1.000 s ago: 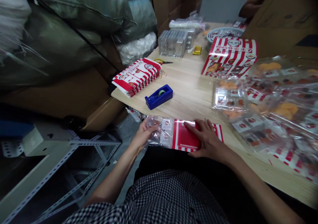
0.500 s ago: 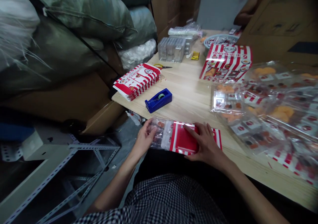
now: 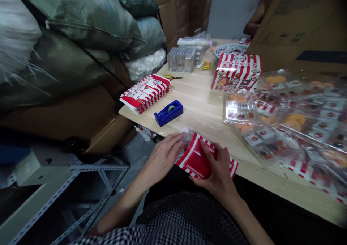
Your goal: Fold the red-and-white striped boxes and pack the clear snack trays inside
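The left hand [image 3: 162,160] is half open, with its fingers curved over the crumpled end of a thin, clear plastic bag [image 3: 184,140]. The right hand [image 3: 217,170] is bent and grips a glossy, red-and-white striped card [image 3: 196,161] at the other end of this bag, close to the edge of the light wood-grain table [image 3: 195,109]. Ahead of the left hand stand a blue plastic tape dispenser [image 3: 168,113] and a stack of flat striped cartons [image 3: 145,93]. To the right of the right hand lies a heap of shiny clear bags [image 3: 271,120] with orange pieces inside.
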`<state>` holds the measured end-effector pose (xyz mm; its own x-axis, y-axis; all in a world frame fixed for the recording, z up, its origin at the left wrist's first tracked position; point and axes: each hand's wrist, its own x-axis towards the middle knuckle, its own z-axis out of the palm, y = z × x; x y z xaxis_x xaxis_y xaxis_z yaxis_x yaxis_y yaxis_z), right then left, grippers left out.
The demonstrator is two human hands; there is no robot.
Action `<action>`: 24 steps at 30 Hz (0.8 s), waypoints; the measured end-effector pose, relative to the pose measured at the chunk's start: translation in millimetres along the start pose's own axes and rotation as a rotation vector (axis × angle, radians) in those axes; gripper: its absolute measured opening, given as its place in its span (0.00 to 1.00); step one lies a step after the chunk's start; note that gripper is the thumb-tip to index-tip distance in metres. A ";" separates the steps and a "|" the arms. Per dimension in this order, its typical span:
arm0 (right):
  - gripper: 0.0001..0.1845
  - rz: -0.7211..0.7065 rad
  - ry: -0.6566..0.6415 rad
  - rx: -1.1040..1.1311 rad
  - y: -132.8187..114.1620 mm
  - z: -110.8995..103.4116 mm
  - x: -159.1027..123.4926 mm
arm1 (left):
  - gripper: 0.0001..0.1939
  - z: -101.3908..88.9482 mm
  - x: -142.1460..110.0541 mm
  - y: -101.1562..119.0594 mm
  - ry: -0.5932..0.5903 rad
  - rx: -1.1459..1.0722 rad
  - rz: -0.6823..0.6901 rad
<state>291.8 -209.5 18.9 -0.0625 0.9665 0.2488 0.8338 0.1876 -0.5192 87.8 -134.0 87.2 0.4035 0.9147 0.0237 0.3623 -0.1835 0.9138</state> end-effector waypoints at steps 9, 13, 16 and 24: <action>0.60 0.082 0.184 0.049 -2.9 -17.5 -7.0 | 0.26 24.0 -1.6 13.4 -0.074 0.406 0.299; 0.60 0.157 0.315 0.122 -3.2 -14.2 -11.4 | 0.28 23.7 8.8 23.0 -0.155 0.438 0.382; 0.64 0.317 0.443 0.188 -12.5 -15.3 -14.7 | 0.35 32.7 11.1 28.3 0.005 0.268 0.352; 0.45 0.524 0.401 0.660 -3.2 -23.4 -48.1 | 0.43 64.2 21.8 -5.6 -0.166 -0.626 -0.166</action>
<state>304.9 -260.7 27.7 0.5301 0.8464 0.0514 0.2140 -0.0749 -0.9740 148.6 -136.1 56.5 0.5266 0.8360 -0.1544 -0.1052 0.2443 0.9640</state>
